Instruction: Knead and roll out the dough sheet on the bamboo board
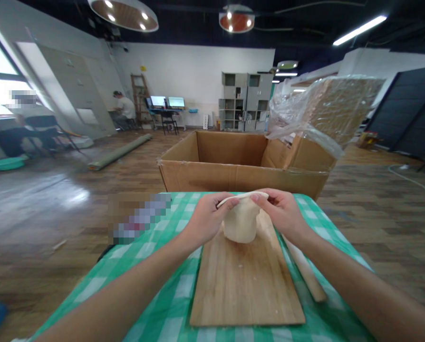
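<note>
Both my hands hold up a pale sheet of dough [240, 221] by its top edge, so it hangs down over a wooden board [246, 280]. My left hand [207, 218] pinches the dough's left corner with closed fingers. My right hand [282, 213] pinches the right corner the same way. The dough's lower edge hangs just above or touches the board's far end. A wooden rolling pin [305, 270] lies beside the board on the right, under my right forearm.
The board rests on a table with a green-and-white checked cloth [162, 304]. An open cardboard box [241, 166] stands just beyond the table, with plastic-wrapped cardboard [326, 111] leaning at its right. Two people sit far off at the left and the back.
</note>
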`<state>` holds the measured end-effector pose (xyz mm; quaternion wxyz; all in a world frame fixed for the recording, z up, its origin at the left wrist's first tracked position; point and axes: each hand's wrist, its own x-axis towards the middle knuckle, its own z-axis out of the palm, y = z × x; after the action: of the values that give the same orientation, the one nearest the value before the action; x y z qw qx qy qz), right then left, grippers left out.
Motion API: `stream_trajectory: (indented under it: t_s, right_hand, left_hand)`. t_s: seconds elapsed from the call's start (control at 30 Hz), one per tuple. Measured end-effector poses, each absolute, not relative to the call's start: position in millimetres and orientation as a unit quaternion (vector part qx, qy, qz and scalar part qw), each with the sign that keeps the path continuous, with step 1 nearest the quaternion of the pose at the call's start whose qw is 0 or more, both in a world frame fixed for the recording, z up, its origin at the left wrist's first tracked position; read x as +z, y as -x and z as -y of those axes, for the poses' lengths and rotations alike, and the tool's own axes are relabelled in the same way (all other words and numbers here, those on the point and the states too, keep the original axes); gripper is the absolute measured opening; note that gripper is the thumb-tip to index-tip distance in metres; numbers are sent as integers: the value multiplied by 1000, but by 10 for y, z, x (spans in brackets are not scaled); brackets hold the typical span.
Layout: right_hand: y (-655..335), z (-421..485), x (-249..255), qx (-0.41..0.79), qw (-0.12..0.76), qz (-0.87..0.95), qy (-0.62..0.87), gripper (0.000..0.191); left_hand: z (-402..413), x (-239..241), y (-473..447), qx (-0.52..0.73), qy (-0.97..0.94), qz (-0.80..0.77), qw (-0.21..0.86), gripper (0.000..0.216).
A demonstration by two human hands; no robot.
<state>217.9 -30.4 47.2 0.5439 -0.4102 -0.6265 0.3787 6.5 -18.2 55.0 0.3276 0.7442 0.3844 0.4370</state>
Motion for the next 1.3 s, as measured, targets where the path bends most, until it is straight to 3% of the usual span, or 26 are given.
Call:
stream_trajectory:
  t_s: [0.2, 0.43, 0.53, 0.67, 0.83, 1.03, 1.3]
  right_hand:
    - [-2247, 409, 710, 349, 518, 661, 415, 37]
    - [-2336, 413, 802, 433, 453, 651, 428, 38]
    - [-2441, 222, 539, 418, 353, 671, 500, 33]
    - [-2605, 10, 265, 198, 273, 738, 584, 20]
    - [-2696, -25, 288, 177, 200, 769, 580, 27]
    - [-2610, 15, 187, 216, 210, 795, 527, 37]
    - [-2510, 52, 162, 284, 199, 796, 496, 18]
  left_hand:
    - [248, 806, 34, 438, -747, -400, 299, 30]
    - [254, 792, 55, 329, -714, -378, 489, 42]
    - [118, 583, 70, 296, -766, -419, 387, 34]
    - [-9, 331, 85, 282, -808, -472, 209, 22]
    - [25, 203, 44, 218, -838, -462, 191, 19]
    - [44, 150, 40, 159, -825, -486, 241, 23]
    - [45, 142, 29, 171, -833, -463, 252, 16]
